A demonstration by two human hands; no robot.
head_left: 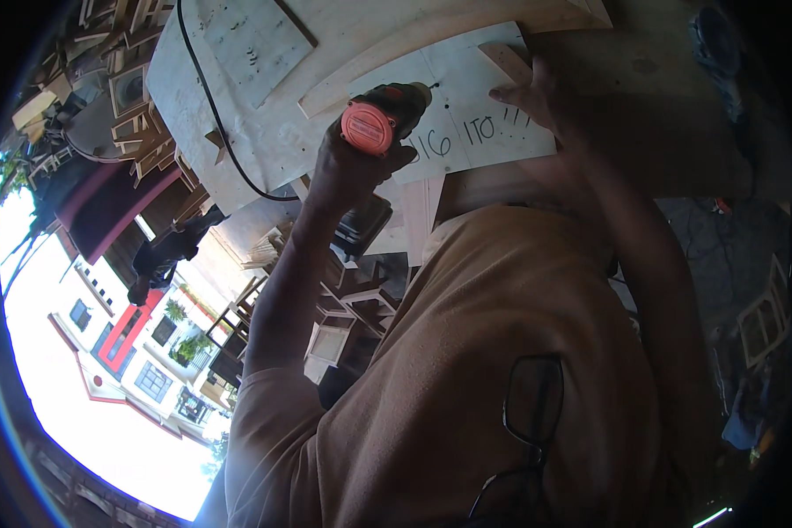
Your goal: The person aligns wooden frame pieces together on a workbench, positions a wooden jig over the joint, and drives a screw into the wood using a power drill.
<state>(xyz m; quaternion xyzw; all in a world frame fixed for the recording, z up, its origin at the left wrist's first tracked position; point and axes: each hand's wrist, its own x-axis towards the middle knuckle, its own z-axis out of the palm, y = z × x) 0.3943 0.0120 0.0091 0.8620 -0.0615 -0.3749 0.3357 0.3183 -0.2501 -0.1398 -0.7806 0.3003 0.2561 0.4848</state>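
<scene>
My left hand [354,172] is wrapped round the grip of a power drill [367,128] with a dark body and an orange-red round rear cap. Its chuck points right, low over a pale board [480,114] with dark handwriting and a drawn line. A dark spot on the board lies by the drill's tip; whether the bit touches it cannot be made out. My right hand [550,101] grips the board's right edge, thumb lying on top and the other fingers partly hidden. Just beyond the thumb, a short wooden strip [504,63] rests on the board, against the fingers.
A curved wooden piece [396,53] and another pale panel [255,44] lie on the worktable [180,84]. A black cable [209,97] crosses its left side. Wooden frames [136,132] are piled at the left, with more frames [356,304] below the table. Glasses [534,405] hang from my shirt.
</scene>
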